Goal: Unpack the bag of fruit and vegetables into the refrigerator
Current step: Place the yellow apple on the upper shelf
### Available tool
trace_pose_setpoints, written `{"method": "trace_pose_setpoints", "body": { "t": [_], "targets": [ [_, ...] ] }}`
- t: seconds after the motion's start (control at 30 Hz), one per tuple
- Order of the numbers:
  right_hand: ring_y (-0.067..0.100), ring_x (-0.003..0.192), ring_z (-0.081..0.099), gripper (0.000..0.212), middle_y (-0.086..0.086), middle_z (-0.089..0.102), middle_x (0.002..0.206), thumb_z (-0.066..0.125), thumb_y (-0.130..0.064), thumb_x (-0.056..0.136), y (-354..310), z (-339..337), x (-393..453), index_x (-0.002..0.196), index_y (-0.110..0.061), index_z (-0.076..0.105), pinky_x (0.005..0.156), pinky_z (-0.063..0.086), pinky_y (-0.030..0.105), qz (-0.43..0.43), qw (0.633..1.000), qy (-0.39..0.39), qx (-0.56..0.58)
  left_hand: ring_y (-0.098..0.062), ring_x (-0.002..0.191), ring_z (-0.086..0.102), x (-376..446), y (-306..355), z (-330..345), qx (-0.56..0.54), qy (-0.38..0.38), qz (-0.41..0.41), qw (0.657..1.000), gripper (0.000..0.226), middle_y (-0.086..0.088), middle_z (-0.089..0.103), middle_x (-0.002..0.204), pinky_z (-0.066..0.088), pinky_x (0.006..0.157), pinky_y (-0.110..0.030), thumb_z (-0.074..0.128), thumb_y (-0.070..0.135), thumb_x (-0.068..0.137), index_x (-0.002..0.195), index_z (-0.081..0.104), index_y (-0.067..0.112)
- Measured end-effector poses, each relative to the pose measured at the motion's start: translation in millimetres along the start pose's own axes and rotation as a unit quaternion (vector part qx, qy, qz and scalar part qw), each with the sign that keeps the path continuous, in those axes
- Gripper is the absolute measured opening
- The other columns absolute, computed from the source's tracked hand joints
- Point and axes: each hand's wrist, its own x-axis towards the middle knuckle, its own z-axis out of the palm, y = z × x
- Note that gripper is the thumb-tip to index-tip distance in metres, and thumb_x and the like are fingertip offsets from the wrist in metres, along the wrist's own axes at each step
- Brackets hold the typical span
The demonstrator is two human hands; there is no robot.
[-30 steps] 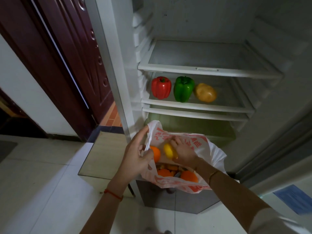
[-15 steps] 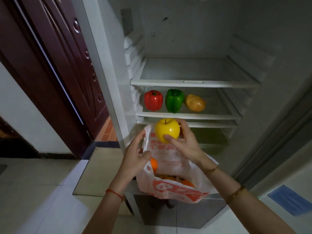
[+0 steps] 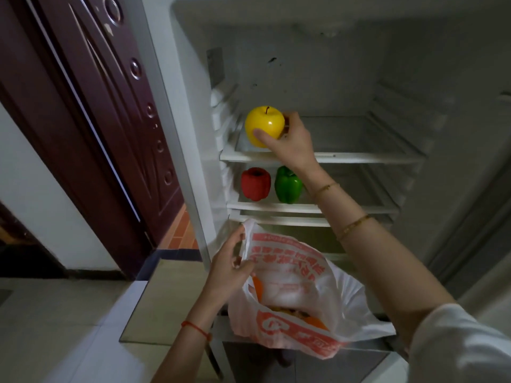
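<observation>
R hand [image 3: 293, 139] grips yellow apple [image 3: 264, 125], L hand [image 3: 229, 268] pinches bag [image 3: 298, 294], red print prob unreadable

1. Upper shelf [image 3: 359, 157] has loads of room right of the yellow apple [image 3: 264, 125].
2. Lower shelf: red pepper [image 3: 255, 184] and green pepper [image 3: 288, 184] fill the left end.

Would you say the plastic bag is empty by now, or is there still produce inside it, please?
Not empty. The plastic bag, its mouth held open by the left hand, shows orange fruit inside. How many pieces remain cannot be told.
</observation>
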Motion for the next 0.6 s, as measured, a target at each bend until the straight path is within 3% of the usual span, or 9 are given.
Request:
{"method": "trace_pose_setpoints", "body": {
  "t": [0.13,0.33,0.43,0.5,0.6],
  "targets": [
    [0.025,0.114,0.059,0.066,0.01,0.061,0.126,0.079,-0.041,0.077,11.9,21.6,25.3,0.128,-0.008,0.053,0.084,0.045,0.026,0.011,0.998,-0.035,-0.053,0.015,0.126,0.046,1.4,-2.3,-0.8,0.004,0.004,-0.003,1.0,0.083,0.036,0.053,0.128,0.053,0.101,-0.047,0.062,-0.009,0.081,0.147,0.042,0.038],
    [0.028,0.119,0.056,0.077,0.01,0.059,0.13,0.079,-0.049,0.073,18.6,32.7,37.6,0.133,-0.01,0.05,0.098,0.048,0.041,0.017,0.995,-0.051,-0.09,0.02,0.121,0.047,-1.1,-1.0,-3.3,0.013,-0.01,0.009,1.0,0.083,0.045,0.053,0.123,0.057,0.095,-0.04,0.062,-0.007,0.083,0.144,0.042,0.045],
    [0.029,0.126,0.048,0.087,0.012,0.052,0.135,0.081,-0.051,0.071,15.9,26.6,30.4,0.136,-0.007,0.045,0.106,0.041,0.04,0.009,0.993,-0.039,-0.113,0.021,0.122,0.045,-1.9,-1.5,-3.4,0.009,-0.008,0.004,1.0,0.082,0.045,0.052,0.125,0.054,0.099,-0.047,0.063,-0.007,0.083,0.148,0.041,0.037],
    [0.028,0.121,0.05,0.078,0.013,0.054,0.127,0.081,-0.048,0.072,12.9,17.5,15.2,0.129,-0.004,0.05,0.102,0.042,0.039,-0.028,0.994,0.016,-0.101,0.016,0.125,0.046,-4.1,-0.2,-3.3,0.005,-0.008,0.003,1.0,0.082,0.043,0.052,0.127,0.051,0.102,-0.051,0.062,-0.008,0.083,0.149,0.04,0.035],
    [0.018,0.087,0.058,0.039,0.006,0.061,0.094,0.075,-0.038,0.083,14.4,0.9,-29.7,0.097,-0.005,0.058,0.076,0.048,0.031,-0.125,0.986,0.106,-0.031,-0.015,0.13,0.055,-9.0,-0.3,-3.6,-0.004,-0.005,0.005,1.0,0.081,0.036,0.051,0.132,0.05,0.102,-0.057,0.061,-0.007,0.084,0.148,0.04,0.038]
  ]
}}
